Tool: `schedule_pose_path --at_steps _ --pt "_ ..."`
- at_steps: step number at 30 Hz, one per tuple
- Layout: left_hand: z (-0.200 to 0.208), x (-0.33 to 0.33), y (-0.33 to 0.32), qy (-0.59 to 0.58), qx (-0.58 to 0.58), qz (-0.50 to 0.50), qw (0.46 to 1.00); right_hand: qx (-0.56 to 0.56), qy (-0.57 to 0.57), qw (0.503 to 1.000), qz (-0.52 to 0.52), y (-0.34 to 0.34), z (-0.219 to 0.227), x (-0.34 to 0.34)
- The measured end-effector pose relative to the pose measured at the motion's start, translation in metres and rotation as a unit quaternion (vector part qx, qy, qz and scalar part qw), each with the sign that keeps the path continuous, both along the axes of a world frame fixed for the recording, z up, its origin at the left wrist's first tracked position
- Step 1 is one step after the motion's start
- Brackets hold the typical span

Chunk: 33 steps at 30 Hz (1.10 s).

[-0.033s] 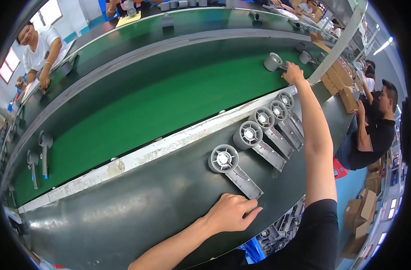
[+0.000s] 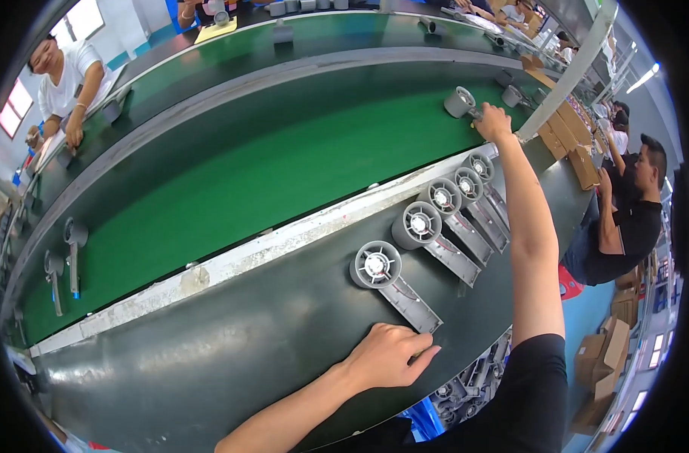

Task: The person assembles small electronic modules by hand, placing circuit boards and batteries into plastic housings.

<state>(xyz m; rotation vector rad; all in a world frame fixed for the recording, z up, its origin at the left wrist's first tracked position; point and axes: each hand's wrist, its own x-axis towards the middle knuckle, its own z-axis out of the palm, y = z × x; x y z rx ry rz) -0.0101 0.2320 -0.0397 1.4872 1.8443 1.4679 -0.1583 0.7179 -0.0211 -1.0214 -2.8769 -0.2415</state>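
My right hand [image 2: 494, 122] reaches out over the far right of the green belt. Its fingers are closed round the handle of a grey hair dryer housing [image 2: 459, 103], whose round barrel points left. My left hand [image 2: 391, 356] rests on the dark table with its fingers curled under, and its palm side is hidden. Just beyond its knuckles is the handle end of another grey hair dryer housing [image 2: 376, 264], lying with its spoked round barrel facing up and its handle shell open. Several similar housings [image 2: 417, 225] lie in a slanting row between this one and my right forearm.
A worn white rail [image 2: 231, 264] separates the table from the green belt [image 2: 284, 166]. More housings [image 2: 74, 234] lie at the belt's left end. A pole [image 2: 567, 72] and cardboard boxes [image 2: 578, 140] stand right of my right hand. Parts [image 2: 473, 385] fill a container below the table edge. Co-workers sit around.
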Motion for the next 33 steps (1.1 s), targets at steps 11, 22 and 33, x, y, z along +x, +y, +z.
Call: schedule_pose_path --at_steps 11,22,33 --pt "-0.006 -0.003 0.007 0.03 0.054 0.035 0.997 0.002 0.207 0.978 -0.04 -0.097 0.028 0.226" --pt "-0.012 0.004 0.012 0.011 0.061 0.029 0.998 -0.047 0.211 0.897 -0.386 -0.291 -0.132 0.685" --pt "0.011 -0.023 0.014 0.157 0.091 0.374 0.91 -0.149 0.411 0.895 -0.092 -0.305 -0.057 0.497"
